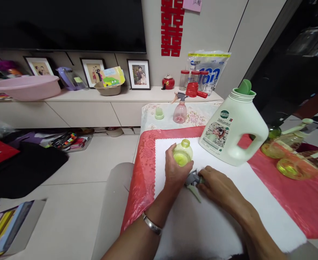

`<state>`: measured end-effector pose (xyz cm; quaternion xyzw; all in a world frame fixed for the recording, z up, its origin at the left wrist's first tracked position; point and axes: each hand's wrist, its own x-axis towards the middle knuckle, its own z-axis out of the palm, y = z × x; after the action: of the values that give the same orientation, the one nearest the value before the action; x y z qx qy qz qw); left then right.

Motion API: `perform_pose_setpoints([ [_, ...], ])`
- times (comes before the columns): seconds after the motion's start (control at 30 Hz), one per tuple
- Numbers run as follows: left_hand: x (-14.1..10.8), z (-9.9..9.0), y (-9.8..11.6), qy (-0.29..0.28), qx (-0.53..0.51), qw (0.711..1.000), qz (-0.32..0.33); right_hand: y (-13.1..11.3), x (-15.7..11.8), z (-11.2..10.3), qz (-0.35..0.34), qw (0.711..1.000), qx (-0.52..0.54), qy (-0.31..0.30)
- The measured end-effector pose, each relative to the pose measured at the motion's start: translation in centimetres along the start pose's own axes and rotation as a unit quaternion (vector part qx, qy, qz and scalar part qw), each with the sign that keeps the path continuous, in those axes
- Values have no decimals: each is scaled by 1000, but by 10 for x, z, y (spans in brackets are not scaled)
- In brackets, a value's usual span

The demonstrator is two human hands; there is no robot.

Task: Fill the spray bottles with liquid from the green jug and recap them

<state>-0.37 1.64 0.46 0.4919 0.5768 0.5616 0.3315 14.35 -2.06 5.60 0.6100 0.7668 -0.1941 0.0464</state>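
My left hand (175, 168) is wrapped round a small yellow-green bottle (182, 155), which has an open neck and some liquid inside. Just right of it, my right hand (209, 180) grips a grey and green spray head (193, 179) above the white cloth (163, 151). The spray head is apart from the bottle's neck. A large pale green jug (232, 126) stands beyond my right hand, its mouth uncapped with a green piece in it. Farther back are a pink spray bottle (180, 112) and a green cap (159, 113).
Yellow spray bottles (291, 168) are on the red table cover (278, 202) at the right. Behind the table, a low cabinet (132, 94) carries picture frames, a pink basin (26, 88) and several red-lidded jars.
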Motion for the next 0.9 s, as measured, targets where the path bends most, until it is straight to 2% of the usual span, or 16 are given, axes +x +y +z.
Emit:
perform_pose_setpoints([
  [0.1,-1,-2,2,6,-17,1000,-15,26,-12,-10,-28,998,58,24],
  [0.17,-2,-3,4,1,-23,999,-27,50,-25,-18,-36,986,137,85],
  [0.23,-5,-3,7,-22,-30,998,-41,70,-39,-26,-17,960,226,165],
  [0.27,-7,-3,8,-42,-35,997,-48,75,-45,-29,-3,935,285,212],
  [0.3,-9,-3,9,-67,-39,996,-54,78,-49,-32,10,898,353,263],
  [0.33,-12,-3,11,-97,-42,993,-60,77,-53,-35,16,847,425,318],
  [0.43,-21,-2,16,-193,-44,978,-71,58,-55,-44,-28,663,585,466],
  [0.47,-24,-2,17,-222,-44,972,-68,50,-55,-47,-54,618,607,496],
  [0.53,-30,-3,19,-277,-43,959,-51,36,-53,-53,-91,565,622,535],
  [0.63,-35,-4,21,-328,-33,944,-23,27,-54,-58,-111,525,609,584],
  [0.73,-37,-4,21,-340,-23,940,-10,26,-58,-58,-105,511,588,619],
  [0.8,-36,-4,21,-343,-21,939,0,25,-60,-56,-103,525,577,617],
  [0.9,-36,-3,19,-345,-19,938,9,20,-60,-55,-116,558,579,583],
])
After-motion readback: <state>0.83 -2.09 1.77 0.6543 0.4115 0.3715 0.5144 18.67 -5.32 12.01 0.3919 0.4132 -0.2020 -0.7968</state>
